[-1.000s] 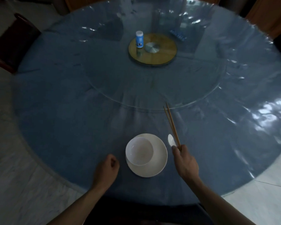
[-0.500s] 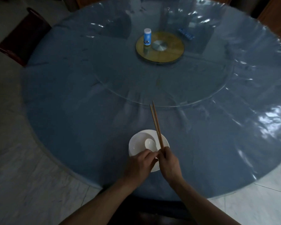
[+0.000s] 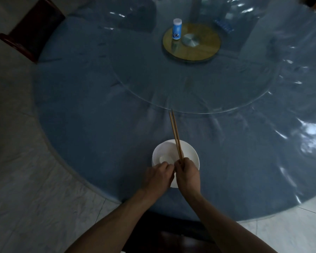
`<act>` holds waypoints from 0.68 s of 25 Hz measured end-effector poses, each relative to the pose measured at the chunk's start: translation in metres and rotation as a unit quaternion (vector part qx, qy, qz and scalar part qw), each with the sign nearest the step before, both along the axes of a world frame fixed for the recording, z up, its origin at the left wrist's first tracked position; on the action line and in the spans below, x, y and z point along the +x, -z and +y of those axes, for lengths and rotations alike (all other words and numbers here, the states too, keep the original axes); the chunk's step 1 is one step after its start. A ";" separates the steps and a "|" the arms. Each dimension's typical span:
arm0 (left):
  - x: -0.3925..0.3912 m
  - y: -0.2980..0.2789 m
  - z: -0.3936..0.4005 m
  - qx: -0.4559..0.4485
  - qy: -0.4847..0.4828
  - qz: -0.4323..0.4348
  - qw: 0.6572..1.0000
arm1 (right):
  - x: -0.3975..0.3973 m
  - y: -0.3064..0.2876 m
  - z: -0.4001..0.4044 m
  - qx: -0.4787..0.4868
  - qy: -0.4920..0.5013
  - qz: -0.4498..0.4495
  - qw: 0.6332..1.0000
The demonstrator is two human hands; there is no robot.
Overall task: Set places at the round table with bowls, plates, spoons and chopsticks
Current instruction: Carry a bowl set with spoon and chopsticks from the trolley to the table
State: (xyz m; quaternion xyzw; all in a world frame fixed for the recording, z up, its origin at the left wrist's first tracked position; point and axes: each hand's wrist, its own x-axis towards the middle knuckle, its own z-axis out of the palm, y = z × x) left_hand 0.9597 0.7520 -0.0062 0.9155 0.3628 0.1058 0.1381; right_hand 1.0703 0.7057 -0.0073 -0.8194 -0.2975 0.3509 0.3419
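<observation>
A white bowl [image 3: 165, 149] sits on a white plate [image 3: 194, 156] at the near edge of the round blue table [image 3: 91, 110]. A white spoon [image 3: 163, 159] lies in the bowl, its handle end hidden under the curled fingers of my left hand [image 3: 159, 177], which pinches it. My right hand [image 3: 188, 175] grips the near ends of a pair of wooden chopsticks [image 3: 175, 131]. They point away over the bowl toward the table's middle. The two hands touch above the plate's near side.
A large glass turntable [image 3: 190, 92] covers the table's middle, with a wooden disc [image 3: 199, 52] under its centre and a blue-and-white bottle [image 3: 176, 31] standing there. A blue packet [image 3: 224, 27] lies further back. A dark chair [image 3: 28, 31] stands at the far left, another [image 3: 171, 236] right below me.
My right hand carried the chopsticks and spoon from the plate's right side to over the bowl. My left hand came in from the left and took the spoon, which now lies in the bowl.
</observation>
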 end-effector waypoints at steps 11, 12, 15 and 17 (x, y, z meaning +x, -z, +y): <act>-0.006 0.020 0.014 -0.062 0.011 0.025 0.998 | 0.003 0.004 -0.005 0.012 0.007 -0.081 0.997; -0.006 0.021 0.015 -0.056 0.013 0.028 0.998 | 0.007 0.004 -0.008 0.017 0.022 -0.082 0.996; -0.006 0.025 0.019 -0.052 0.013 0.044 0.998 | 0.024 0.003 -0.017 0.039 0.082 -0.071 0.993; -0.005 0.024 0.024 -0.064 0.009 0.047 0.997 | 0.036 0.004 -0.024 0.035 0.093 -0.061 0.993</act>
